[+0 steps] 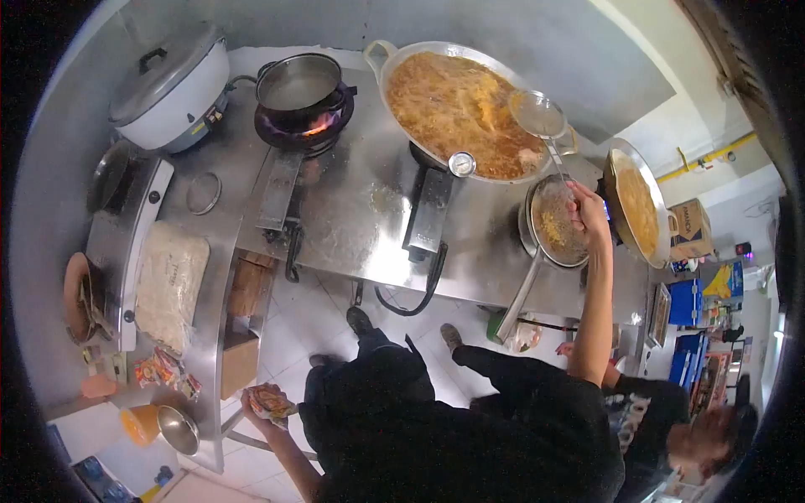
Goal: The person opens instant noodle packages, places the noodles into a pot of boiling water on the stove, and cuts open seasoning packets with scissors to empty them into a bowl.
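Far L of me: a brown pot point(77, 289), then the white rice cooker point(172, 117) up top w/ its lid on. Below it a flat wrapped pack point(172, 281) lies on the steel ctr point(237, 168), a round metal ring point(204, 194) near its top end. Lower down, snack packets point(166, 370), an orange tub point(140, 424) & a metal bowl point(179, 430) just beside it.

My L hand point(267, 424) is low, off the ctr's edge, fingers clamped on a crumpled red-&-pale bundle point(270, 401); can't tell if cloth or packet.

Up top, a black pot point(289, 115) w/ liquid sits on a lit burner, flame point(320, 125) showing at R. Next, the big wok point(386, 90), full of bubbling brown oil point(444, 92), dial thermometer point(461, 163) at its near rim.

My R hand point(589, 210) is out front, fingers closed round the skimmer's handle; the skimmer point(539, 115) has its mesh head over the wok's R side, can't tell how high. Just under that hand, a long-handled pan point(531, 223) w/ yellow crumbs point(553, 232). Further R, a 2nd wok point(662, 251) w/ oil, a cardboard box point(692, 228) near it. Low R, a co-worker point(646, 419) in a dark shirt; blue bins point(685, 302) beyond.
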